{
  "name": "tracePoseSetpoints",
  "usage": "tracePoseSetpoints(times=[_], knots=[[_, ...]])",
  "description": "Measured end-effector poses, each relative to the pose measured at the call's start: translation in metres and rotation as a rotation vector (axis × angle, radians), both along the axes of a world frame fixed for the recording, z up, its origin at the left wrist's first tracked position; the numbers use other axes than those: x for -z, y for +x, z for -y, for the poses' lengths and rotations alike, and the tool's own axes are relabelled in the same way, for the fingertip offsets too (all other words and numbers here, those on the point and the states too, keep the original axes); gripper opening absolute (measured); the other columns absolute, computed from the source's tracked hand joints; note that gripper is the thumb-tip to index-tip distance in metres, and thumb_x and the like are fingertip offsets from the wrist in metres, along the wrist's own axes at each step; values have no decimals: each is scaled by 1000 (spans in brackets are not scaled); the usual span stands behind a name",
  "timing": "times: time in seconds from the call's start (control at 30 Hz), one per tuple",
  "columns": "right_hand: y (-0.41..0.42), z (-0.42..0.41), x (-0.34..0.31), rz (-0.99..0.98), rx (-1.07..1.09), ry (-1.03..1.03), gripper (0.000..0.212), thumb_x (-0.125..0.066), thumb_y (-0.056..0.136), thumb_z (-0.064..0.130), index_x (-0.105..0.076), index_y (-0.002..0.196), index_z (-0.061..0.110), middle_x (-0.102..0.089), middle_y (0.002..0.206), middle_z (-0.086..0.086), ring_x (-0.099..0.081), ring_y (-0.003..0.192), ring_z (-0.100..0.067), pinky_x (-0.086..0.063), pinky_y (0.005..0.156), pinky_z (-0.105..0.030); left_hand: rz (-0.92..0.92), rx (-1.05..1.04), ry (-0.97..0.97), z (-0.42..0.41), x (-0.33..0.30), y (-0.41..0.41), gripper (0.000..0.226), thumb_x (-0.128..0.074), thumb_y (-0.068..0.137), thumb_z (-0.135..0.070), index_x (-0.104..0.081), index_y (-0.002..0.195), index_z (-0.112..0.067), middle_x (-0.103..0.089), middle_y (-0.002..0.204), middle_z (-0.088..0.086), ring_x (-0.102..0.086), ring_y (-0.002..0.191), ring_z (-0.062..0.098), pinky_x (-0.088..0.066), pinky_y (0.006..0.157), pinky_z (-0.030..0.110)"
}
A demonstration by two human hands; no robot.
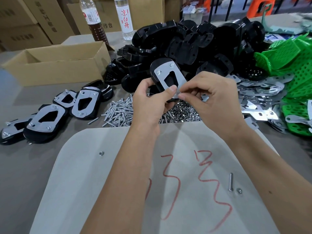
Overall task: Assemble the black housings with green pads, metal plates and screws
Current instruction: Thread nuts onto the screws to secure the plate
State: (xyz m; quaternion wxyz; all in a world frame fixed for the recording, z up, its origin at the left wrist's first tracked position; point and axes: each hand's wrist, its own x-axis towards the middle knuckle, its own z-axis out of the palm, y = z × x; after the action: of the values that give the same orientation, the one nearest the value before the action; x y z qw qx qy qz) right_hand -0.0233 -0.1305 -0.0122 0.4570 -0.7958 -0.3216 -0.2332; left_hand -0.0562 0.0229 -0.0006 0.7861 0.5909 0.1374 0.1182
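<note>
Fingertips [181, 96] of the right hand [212, 100] pinching something small at the near corner of the shiny metal plate [166, 77], probably a nut. Left hand [150, 100] gripping the black housing [156, 66] in the air above the heaps of screws [118, 112] and nuts [182, 112], thumb pressing the plate flat. Best keeping the plate pressed down and starting the thread straight, turning lightly. Lying left: finished units [45, 119], glossy black under bright steel. Piling up beyond: smooth curved housings [194, 41], flat plates [260, 92], perforated green pads [295, 53].
</note>
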Motion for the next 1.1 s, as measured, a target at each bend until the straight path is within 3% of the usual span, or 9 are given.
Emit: tracePoseSetpoints(times=[0.27, 0.47, 0.67, 0.93, 1.1], knots=[[0, 0, -3, 6, 13, -37, 3, -81, 90, 9, -82, 92, 10, -69, 84, -5, -64, 77, -17, -52, 72, -33, -10, 13, -27, -1, 1, 1, 32, -78, 89, -4, -65, 116, -15, -79, 105, 13, -75, 83, 24, -61, 73, 27], [-1, -2, 0, -38, -5, 18, 4, -80, 90, 6, -80, 94, 7, -66, 86, -4, -63, 77, -12, -54, 69, -31, -40, 15, -111, -1, 2, 3, 37, -78, 89, -3, -64, 122, -11, -78, 101, 13, -78, 78, 28, -56, 63, 22], [2, 0, 1, -58, -80, -4, 9, -72, 96, 2, -79, 101, 4, -63, 91, -9, -65, 76, -23, -61, 59, -37, -52, 16, -96, -1, 3, 3, 37, -78, 89, -2, -64, 123, -10, -78, 81, -2, -74, 63, 12, -57, 62, 21], [4, 2, 2, -75, -74, 32, 7, -80, 90, 4, -80, 94, 10, -63, 86, -3, -63, 72, -22, -61, 54, -38, -60, 14, -57, 0, 2, 2, 36, -78, 89, -4, -66, 122, -12, -78, 96, 6, -75, 70, 16, -55, 61, 20], [5, 4, 2, -104, -123, 14, 9, -78, 90, -2, -80, 94, 5, -64, 88, -3, -66, 73, -23, -63, 58, -36, -38, 2, 15, 0, 3, 2, 31, -79, 88, -4, -66, 113, -17, -80, 100, 6, -77, 80, 20, -56, 64, 23]])
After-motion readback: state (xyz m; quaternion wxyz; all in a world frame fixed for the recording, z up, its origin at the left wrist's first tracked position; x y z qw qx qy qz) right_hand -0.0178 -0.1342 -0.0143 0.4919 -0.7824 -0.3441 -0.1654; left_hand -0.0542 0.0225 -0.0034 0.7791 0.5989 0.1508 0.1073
